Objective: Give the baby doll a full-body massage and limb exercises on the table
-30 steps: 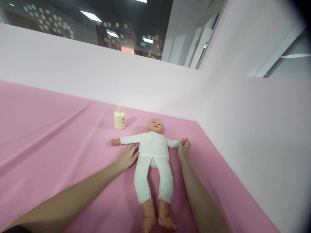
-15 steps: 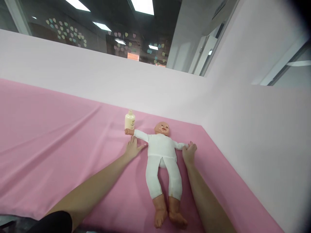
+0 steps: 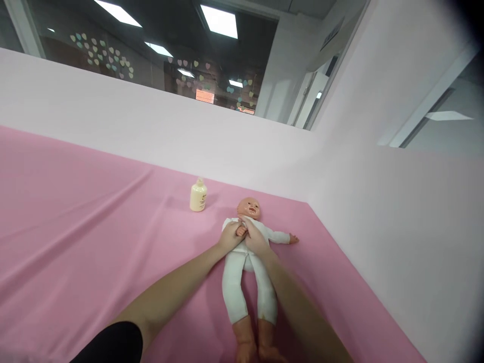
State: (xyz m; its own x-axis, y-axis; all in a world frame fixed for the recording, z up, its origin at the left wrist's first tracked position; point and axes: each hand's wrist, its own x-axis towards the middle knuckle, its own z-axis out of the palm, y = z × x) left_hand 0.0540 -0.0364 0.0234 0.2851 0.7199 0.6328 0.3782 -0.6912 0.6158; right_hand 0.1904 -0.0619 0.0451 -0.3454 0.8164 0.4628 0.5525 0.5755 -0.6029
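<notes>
A baby doll [image 3: 235, 290] in white clothes lies on its back, face up, with its bare feet toward me. Its arm on my left is bent across the chest, and the small fist shows between my hands. My left hand [image 3: 230, 238] is closed around that arm near the wrist. From the other side my right hand [image 3: 257, 239] grips the doll's hand, its fingers partly hidden over the chest. The doll's other arm stretches out to the right, touched by neither hand.
A cream pump bottle [image 3: 198, 196] stands left of the doll's head. Pink cloth [image 3: 113, 222] covers the surface, with a few creases. White walls [image 3: 351, 186] rise behind and to the right, and a window [image 3: 151, 70] with heart stickers is above.
My right hand has left the doll's right-side arm and moved left to the chest. The other doll arm, formerly stretched out near the bottle, is now folded inward with my left hand around it.
</notes>
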